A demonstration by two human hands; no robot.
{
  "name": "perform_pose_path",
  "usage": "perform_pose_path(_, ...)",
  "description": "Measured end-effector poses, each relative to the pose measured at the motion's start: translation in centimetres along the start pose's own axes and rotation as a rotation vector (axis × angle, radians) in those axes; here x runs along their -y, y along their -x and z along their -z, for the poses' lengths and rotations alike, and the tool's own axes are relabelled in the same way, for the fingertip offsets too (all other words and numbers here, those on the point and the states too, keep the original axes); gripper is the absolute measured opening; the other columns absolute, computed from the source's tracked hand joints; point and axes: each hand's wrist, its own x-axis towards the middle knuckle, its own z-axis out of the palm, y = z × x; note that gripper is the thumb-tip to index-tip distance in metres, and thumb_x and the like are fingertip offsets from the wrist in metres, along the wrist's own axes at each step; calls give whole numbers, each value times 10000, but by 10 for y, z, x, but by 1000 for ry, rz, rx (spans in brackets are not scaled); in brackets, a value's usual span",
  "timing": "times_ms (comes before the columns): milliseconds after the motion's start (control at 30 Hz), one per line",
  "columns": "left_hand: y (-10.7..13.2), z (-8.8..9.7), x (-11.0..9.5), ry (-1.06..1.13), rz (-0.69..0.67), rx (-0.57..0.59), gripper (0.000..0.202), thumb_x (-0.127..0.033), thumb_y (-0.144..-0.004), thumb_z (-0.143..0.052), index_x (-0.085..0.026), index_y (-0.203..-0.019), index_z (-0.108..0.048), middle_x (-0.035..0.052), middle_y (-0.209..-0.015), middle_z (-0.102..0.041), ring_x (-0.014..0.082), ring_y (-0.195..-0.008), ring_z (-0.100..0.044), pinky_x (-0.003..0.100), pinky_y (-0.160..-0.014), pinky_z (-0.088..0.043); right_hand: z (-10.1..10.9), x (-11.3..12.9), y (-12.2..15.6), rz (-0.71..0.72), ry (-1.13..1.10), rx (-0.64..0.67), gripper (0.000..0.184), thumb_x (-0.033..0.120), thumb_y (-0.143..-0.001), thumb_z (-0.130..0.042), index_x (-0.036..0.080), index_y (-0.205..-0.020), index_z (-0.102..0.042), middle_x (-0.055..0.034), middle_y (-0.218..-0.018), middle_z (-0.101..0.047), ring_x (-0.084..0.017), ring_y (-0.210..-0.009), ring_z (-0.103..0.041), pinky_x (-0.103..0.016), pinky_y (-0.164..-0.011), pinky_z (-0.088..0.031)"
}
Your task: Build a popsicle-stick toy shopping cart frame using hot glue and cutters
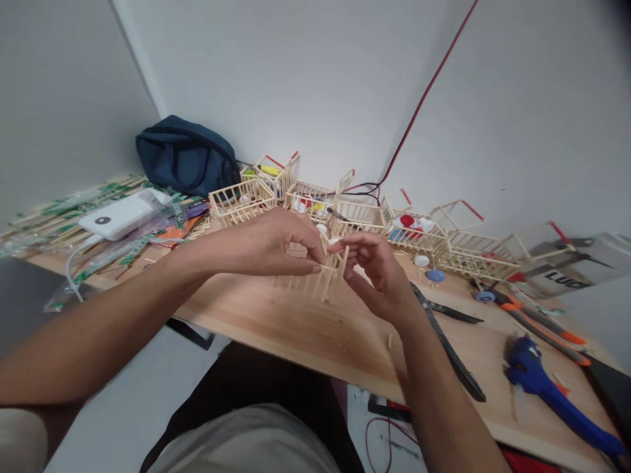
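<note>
A small frame of thin wooden sticks (pixel 315 284) stands near the table's middle, its slatted side partly hidden by my fingers. My left hand (pixel 279 244) comes over its top from the left, with thumb and fingers pinched on the upper stick. From the right, my right hand (pixel 373 274) holds the frame's corner upright between curled fingers and thumb. Behind my hands stand several finished-looking stick carts, among them one (pixel 357 217) directly beyond my fingers and one with a red-tipped handle (pixel 483 253) to the right.
Black pliers (pixel 438 328), orange-handled pliers (pixel 542 325) and a blue glue gun (pixel 547 387) lie on the right. A white power bank (pixel 123 215) rests among wrapped chopsticks (pixel 54 220) at left, near a dark blue pouch (pixel 190 157). Bottle caps (pixel 436 276) lie behind the pliers.
</note>
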Motion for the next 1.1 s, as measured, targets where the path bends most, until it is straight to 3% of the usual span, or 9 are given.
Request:
perform_pose_path(200,-1,-9,7,26,64,-68,105,-172,-763,-635,-180,-757,-740,9,-778,-716,136,-767,-635,227,-741,-434,-3,-1,1,-52,-21,-31,313,262,-920,-564,303,-1208,-449,-64,-1125,-594,-168,-938,-584,-340,-843,-487)
perform_pose_path(400,-1,-10,10,84,167,-75,99,-200,-741,-648,-176,-745,-744,0,-765,-719,142,-759,-634,252,-784,-428,-6,-2,-1,-44,-15,-24,305,248,-916,-570,304,-1199,-472,-51,-1066,-585,-166,-923,-576,-352,-871,-487)
perform_pose_path(767,-1,-10,11,14,128,-59,149,-223,-761,-600,-200,-775,-746,-18,-777,-728,121,-744,-648,231,-756,-437,-7,-2,0,-34,-30,-20,273,214,-915,-565,301,-1165,-499,-25,-989,-547,-160,-935,-570,-352,-885,-485)
perform_pose_path(1100,-2,-13,15,56,130,-88,136,-221,-747,-622,-208,-769,-755,-8,-797,-733,131,-763,-658,231,-743,-448,-7,-5,-1,-25,-21,-21,246,220,-906,-575,293,-1131,-506,-39,-1062,-556,-163,-945,-582,-363,-900,-486)
